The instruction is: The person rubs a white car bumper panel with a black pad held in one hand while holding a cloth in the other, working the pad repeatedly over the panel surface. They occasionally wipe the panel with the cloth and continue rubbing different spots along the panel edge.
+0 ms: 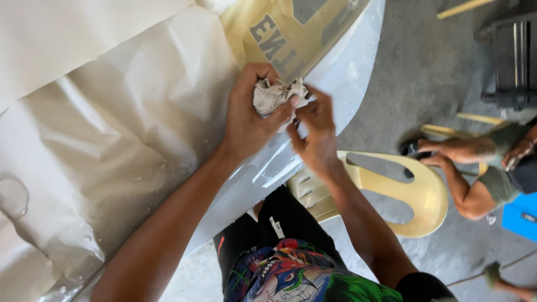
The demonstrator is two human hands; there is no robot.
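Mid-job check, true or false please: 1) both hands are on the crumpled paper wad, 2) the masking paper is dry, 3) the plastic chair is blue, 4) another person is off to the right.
1) True: the left hand grips the crumpled paper wad and the right hand pinches its edge.
2) False: water droplets and a puddle sit on the masking paper.
3) False: the plastic chair is pale yellow.
4) True: another person crouches on the concrete floor at right.
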